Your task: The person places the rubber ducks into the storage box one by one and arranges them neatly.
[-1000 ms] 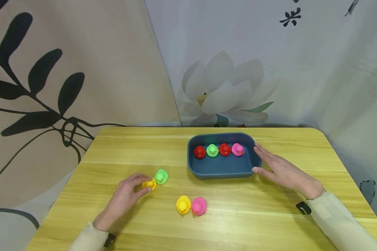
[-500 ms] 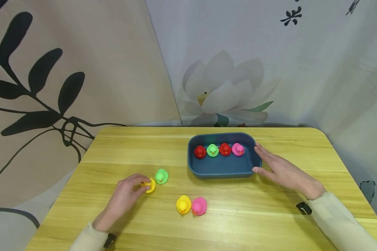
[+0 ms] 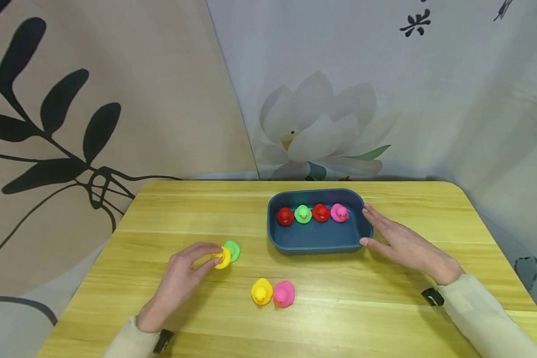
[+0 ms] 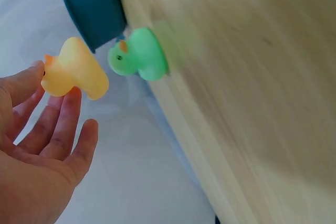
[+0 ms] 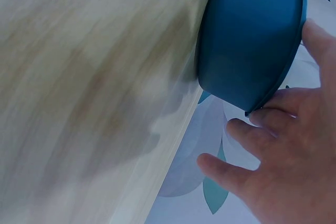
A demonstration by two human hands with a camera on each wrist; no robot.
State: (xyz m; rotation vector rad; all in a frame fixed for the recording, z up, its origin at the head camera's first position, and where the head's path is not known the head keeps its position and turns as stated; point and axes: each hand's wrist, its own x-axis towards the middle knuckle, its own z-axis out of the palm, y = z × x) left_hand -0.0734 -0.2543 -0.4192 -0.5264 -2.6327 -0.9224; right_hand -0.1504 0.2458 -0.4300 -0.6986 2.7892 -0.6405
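A yellow rubber duck (image 3: 224, 257) is pinched between thumb and fingertips of my left hand (image 3: 174, 288), overlapping a green rubber duck (image 3: 234, 250) in the head view. The left wrist view shows the held duck (image 4: 76, 66) raised clear of the table, with the green duck (image 4: 144, 56) standing on the wood beside it. Fingers extended, my right hand (image 3: 404, 246) touches the right end of a dark blue tray (image 3: 319, 250). In the right wrist view its thumb and fingertips lie along the tray's rim (image 5: 286, 69).
Inside the tray, a red duck (image 3: 285, 217), a green duck (image 3: 303, 214), another red duck (image 3: 320, 213) and a pink duck (image 3: 339, 213) form a row. Nearer the front, a second yellow duck (image 3: 261, 292) and a pink duck (image 3: 284, 294) sit side by side on the wooden table (image 3: 362, 318).
My left hand has lifted the yellow duck from the table and shifted slightly right, so it now partly covers the green duck. The right hand and tray stay in place.
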